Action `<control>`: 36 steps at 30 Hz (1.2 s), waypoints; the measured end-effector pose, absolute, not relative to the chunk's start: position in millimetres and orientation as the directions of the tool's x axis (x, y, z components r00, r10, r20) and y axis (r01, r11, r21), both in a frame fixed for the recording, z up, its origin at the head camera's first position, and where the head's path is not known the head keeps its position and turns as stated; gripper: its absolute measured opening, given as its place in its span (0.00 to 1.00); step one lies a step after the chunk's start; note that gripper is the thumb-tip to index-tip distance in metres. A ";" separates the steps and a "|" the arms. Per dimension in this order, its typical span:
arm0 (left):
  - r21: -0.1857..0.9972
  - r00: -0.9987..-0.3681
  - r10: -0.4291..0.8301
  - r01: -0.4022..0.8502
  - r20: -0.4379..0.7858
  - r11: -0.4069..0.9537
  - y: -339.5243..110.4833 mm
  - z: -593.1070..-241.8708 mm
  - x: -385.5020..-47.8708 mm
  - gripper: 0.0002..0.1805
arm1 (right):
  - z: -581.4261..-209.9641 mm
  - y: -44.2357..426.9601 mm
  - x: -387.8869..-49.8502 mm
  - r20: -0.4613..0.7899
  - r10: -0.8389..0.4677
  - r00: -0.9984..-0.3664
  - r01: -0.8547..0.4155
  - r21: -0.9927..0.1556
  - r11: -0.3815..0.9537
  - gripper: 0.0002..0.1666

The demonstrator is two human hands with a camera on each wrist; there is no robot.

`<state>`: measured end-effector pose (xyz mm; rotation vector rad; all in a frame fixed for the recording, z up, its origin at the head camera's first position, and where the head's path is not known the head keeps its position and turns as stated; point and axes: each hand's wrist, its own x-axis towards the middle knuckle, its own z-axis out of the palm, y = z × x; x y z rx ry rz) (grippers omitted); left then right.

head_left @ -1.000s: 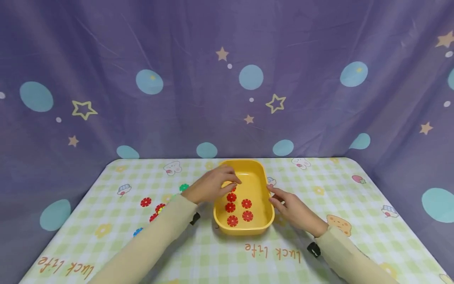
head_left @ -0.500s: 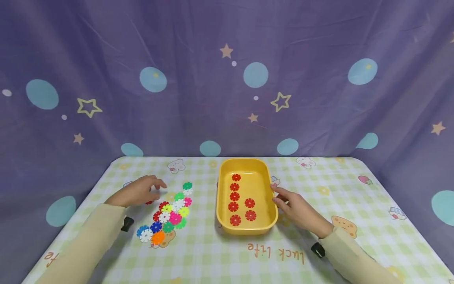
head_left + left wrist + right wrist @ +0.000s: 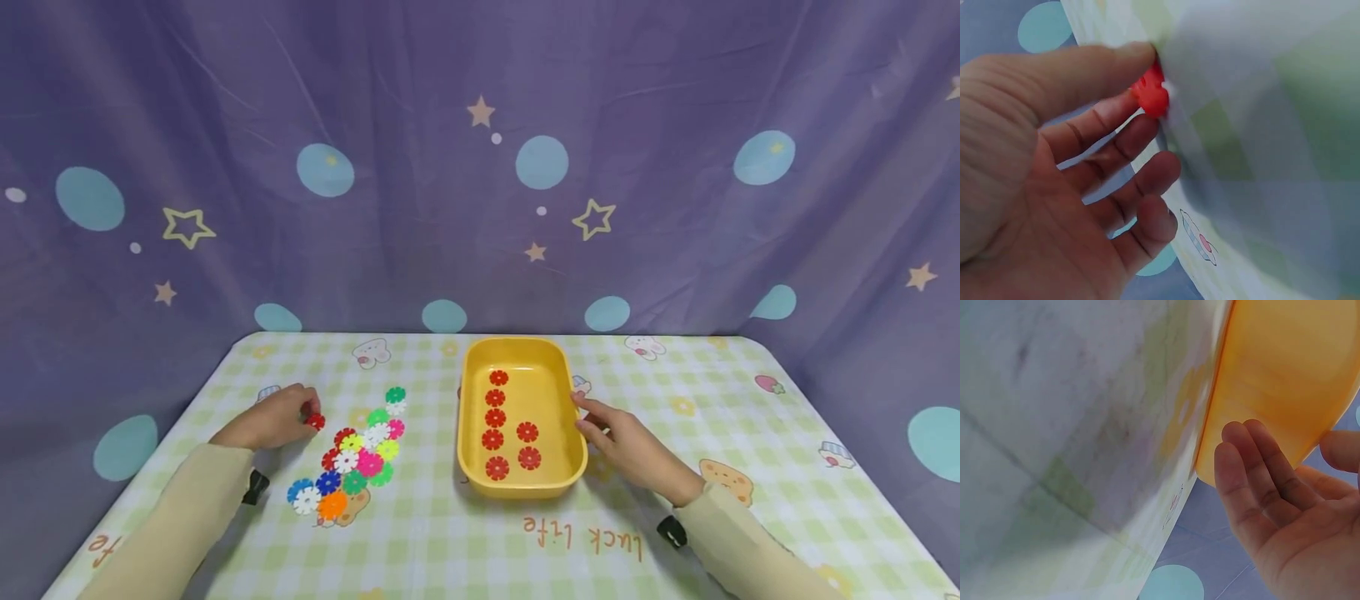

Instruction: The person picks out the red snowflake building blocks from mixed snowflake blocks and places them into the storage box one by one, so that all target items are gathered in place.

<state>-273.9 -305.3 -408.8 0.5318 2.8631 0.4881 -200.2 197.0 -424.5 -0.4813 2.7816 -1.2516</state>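
My left hand (image 3: 272, 418) pinches a red snowflake disc (image 3: 317, 422) between thumb and forefinger, just above the cloth at the left. In the left wrist view that disc (image 3: 1152, 99) shows at the thumb tip, while the other fingers are spread and loosely bent. Several red snowflake discs (image 3: 495, 418) lie flat in a yellow plastic bin (image 3: 543, 379), one line along its left side and two at the right. My right hand (image 3: 633, 446) touches the bin's right side with relaxed fingers; in the right wrist view its fingers (image 3: 1266, 481) lie beside the bin wall (image 3: 1291, 369).
A loose pile of snowflake discs (image 3: 369, 462) in white, green, pink, blue, orange, yellow and red lies between my left hand and the bin. A checked tablecloth (image 3: 442, 550) covers the table, and a purple curtain (image 3: 390, 267) hangs behind it.
My left hand has moved from over the bin back to the left and down, and has picked up a red snowflake disc there. The right hand stays at the bin's side.
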 end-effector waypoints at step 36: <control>0.351 -0.879 0.474 0.427 -0.054 0.833 -302.3 -400.9 -267.6 0.12 | -426.9 198.1 -201.1 0.099 -0.315 -0.944 -0.284 -0.729 0.623 0.28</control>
